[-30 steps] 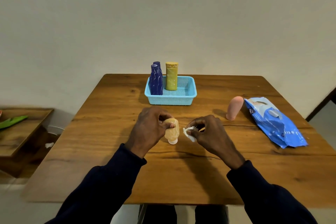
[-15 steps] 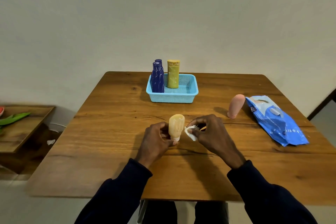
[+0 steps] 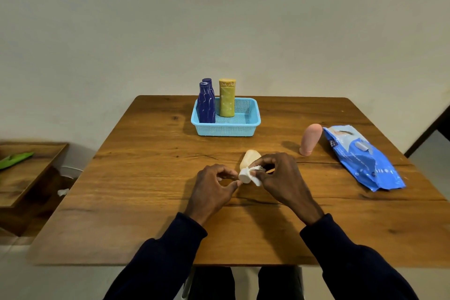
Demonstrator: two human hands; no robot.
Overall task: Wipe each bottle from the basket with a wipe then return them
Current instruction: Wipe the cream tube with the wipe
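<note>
Centre frame: left hand point(image 3: 211, 186) grip pinches tilted cream bottle point(image 3: 249, 159) at cap end; right hand point(image 3: 282, 178) grip pinches white wipe point(image 3: 256, 175) against the cap.

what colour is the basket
Light blue, with a fine mesh pattern of holes. The basket shows best in the head view, the only one.

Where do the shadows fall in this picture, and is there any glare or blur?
Head view: soft shadows lie left of the pink bottle and the basket, so light likely comes from the right; no strong glare on the table; the peach bottle and wipe look sharp.
</note>
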